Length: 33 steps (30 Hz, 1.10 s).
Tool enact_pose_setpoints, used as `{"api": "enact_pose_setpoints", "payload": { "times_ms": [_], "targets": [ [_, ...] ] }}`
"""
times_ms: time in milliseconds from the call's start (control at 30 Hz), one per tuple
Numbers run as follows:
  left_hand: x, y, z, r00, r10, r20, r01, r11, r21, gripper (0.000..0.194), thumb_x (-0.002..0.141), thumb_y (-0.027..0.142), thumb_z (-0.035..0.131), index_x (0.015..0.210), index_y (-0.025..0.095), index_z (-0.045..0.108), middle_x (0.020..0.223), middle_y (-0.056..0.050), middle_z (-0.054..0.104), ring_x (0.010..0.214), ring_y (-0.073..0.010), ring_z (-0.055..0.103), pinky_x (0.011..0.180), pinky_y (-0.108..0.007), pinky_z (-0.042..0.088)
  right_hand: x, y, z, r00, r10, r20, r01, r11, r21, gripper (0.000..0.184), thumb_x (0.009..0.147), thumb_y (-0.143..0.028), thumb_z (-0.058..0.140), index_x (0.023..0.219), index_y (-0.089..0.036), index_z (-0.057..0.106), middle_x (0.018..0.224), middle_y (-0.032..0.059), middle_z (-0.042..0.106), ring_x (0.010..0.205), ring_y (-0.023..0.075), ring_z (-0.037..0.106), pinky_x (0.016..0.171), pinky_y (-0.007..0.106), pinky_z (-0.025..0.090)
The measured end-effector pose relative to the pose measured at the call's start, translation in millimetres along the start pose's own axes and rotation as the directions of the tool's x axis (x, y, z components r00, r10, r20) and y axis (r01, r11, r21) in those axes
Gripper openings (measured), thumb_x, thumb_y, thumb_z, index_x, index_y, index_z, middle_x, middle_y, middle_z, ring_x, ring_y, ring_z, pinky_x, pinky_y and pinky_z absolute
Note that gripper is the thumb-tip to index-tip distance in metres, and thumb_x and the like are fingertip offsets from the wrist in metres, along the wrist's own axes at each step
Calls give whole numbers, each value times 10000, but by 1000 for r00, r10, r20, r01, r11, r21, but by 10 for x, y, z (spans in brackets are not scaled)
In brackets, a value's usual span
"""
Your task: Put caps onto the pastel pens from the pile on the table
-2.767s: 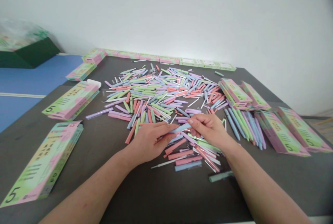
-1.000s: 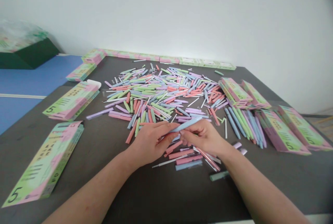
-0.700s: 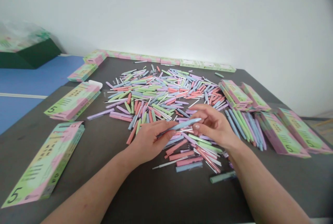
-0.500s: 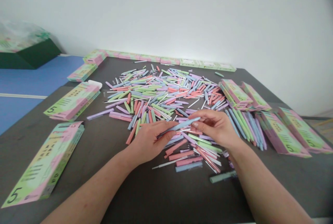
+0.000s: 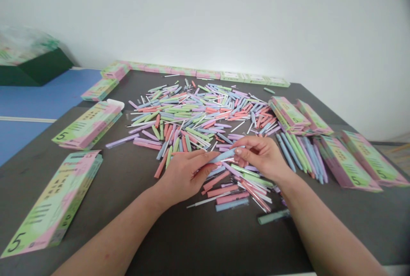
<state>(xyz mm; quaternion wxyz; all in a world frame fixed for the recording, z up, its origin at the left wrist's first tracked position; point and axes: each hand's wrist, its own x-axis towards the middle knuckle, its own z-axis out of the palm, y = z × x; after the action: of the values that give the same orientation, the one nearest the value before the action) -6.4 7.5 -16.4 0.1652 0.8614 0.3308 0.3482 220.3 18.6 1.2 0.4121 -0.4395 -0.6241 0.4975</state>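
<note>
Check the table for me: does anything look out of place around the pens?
Two pens sit apart: a grey-green pen lies alone below the heap of loose pens, near the right hand, and a green pen lies alone by the far row of boxes.

Pastel cardboard pen boxes (image 5: 54, 201) edge a dark table (image 5: 224, 242) before a white wall (image 5: 224, 24).

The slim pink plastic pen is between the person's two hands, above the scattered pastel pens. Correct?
Not pink: the head view shows the slim plastic pen is pale blue, held between the left hand and right hand, above the scattered pastel pens.
</note>
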Motion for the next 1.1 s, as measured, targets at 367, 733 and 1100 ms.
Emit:
{"api": "enact_pose_setpoints", "payload": {
  "times_ms": [367,733,1100],
  "targets": [
    [-3,20,1,1000,12,-13,-12,1000,-1,263,925,223,537,1135,116,654,806,-66,697,660,-128,623,605,-224,459,-6,38,46,999,45,-7,-46,988,-148,547,848,-601,533,548,-147,589,409,-13,491,366,69,401,382,207,300],
    [-15,-35,-1,997,-76,-32,72,992,-105,243,897,195,583,1112,134,677,969,-78,730,817,-134,682,733,-205,507,-39,-63,-104,995,-87,43,87,996,1,194,760,-275,746,912,-176,676,749,21,679,615,121,612,547,228,484],
    [-15,-20,0,999,-21,-23,20,997,-74,265,906,187,567,1150,128,651,908,-68,716,743,-126,658,666,-214,484,-5,-21,-56,997,-56,62,68,975,-210,405,895,-427,563,616,-135,603,525,0,548,477,83,479,457,208,350]
  ]
}}
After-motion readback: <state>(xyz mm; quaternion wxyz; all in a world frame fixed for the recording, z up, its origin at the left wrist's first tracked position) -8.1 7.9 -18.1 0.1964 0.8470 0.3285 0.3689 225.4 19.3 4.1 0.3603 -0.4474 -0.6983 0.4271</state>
